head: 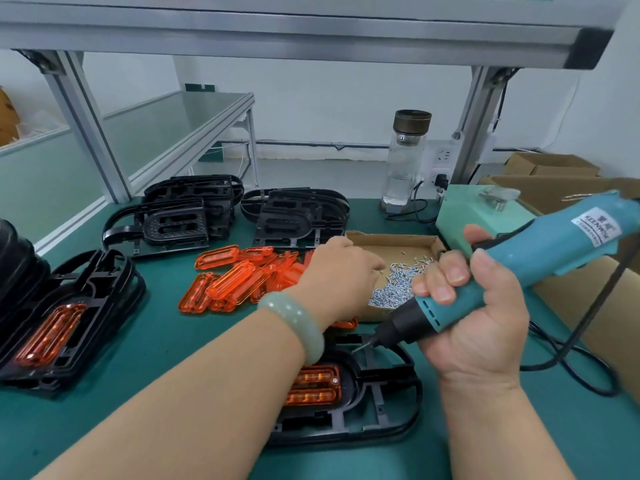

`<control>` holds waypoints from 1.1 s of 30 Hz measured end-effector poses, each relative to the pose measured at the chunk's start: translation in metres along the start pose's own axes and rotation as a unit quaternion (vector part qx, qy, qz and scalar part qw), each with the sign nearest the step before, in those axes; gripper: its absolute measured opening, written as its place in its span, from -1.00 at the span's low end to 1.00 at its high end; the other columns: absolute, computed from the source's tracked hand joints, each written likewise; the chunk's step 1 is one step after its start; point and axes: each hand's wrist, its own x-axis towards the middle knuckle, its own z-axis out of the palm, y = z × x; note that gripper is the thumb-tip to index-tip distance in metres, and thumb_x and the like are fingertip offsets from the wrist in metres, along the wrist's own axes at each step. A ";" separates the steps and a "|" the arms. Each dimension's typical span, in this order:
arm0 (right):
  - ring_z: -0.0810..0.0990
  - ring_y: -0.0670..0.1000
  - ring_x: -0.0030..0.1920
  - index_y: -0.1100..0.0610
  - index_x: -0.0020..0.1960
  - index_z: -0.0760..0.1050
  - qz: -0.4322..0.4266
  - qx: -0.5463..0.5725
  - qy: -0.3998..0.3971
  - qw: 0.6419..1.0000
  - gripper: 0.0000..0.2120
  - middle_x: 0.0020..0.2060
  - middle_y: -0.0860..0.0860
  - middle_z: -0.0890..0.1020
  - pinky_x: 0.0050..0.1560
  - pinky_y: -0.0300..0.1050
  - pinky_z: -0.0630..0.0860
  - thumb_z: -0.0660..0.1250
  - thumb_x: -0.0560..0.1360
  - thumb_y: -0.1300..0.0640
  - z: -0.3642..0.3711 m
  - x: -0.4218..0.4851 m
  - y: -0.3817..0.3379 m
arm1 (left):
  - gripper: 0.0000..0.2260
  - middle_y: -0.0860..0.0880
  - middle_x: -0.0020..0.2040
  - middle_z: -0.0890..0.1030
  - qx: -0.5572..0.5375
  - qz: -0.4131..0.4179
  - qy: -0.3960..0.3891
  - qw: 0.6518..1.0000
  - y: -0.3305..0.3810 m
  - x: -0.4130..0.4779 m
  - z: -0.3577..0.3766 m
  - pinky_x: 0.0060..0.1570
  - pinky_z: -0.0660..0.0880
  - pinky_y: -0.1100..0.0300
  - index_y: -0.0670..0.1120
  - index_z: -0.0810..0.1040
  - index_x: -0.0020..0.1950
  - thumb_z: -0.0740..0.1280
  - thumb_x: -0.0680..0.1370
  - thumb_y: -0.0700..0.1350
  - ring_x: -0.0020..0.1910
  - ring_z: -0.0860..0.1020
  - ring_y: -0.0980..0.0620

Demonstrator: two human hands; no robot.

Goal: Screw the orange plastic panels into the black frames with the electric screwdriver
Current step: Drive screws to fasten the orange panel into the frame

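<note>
A black frame [384, 407] lies in front of me with an orange panel [313, 384] seated in it; my left forearm covers part of both. My right hand [474, 306] grips the teal electric screwdriver [519, 261], its bit tip hovering just above the frame's upper end. My left hand [341, 275] reaches into a shallow cardboard tray [391, 242] of small silver screws [398, 285], fingertips down in the pile; whether it holds a screw is hidden. Loose orange panels [239, 275] lie heaped in the middle of the green mat.
A stack of frames with a fitted orange panel [65, 323] sits at the left. Bare black frames [180, 216] [294, 213] lie farther back. A glass bottle [405, 157], a mint power box [478, 213] and cardboard boxes [568, 188] stand at the right. The screwdriver's cord [568, 355] loops over the mat.
</note>
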 end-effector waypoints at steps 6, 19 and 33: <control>0.38 -0.13 -0.53 0.06 -0.02 0.48 0.002 -0.002 0.027 1.000 -0.83 -0.48 -0.09 0.41 -0.38 -0.28 0.44 0.15 0.45 0.17 -0.003 0.002 0.002 | -0.85 -0.09 0.18 0.50 0.046 -0.112 -0.136 0.983 0.009 0.019 0.013 0.39 0.06 -0.09 -0.06 0.52 -0.18 0.25 0.55 -0.06 0.40 0.15 -0.16; 0.38 -0.14 -0.54 0.07 0.00 0.46 0.002 -0.018 0.056 0.998 -0.84 -0.48 -0.10 0.42 -0.38 -0.29 0.44 0.19 0.44 0.17 -0.005 0.002 0.008 | -0.87 -0.09 0.06 0.56 0.106 -0.076 -0.032 0.991 0.011 0.026 0.015 0.38 0.08 -0.13 -0.08 0.48 -0.11 0.22 0.54 -0.05 0.26 0.34 -0.15; 0.36 -0.15 -0.54 0.03 -0.05 0.46 0.011 0.033 0.113 0.993 -0.86 -0.48 -0.12 0.40 -0.38 -0.31 0.43 0.23 0.41 0.10 -0.006 0.005 0.006 | -0.65 -0.02 -0.40 0.59 -0.249 -0.111 0.170 0.947 0.007 0.005 0.006 -0.43 0.32 0.30 -0.14 0.53 -0.35 0.30 0.54 0.05 -0.39 0.54 0.06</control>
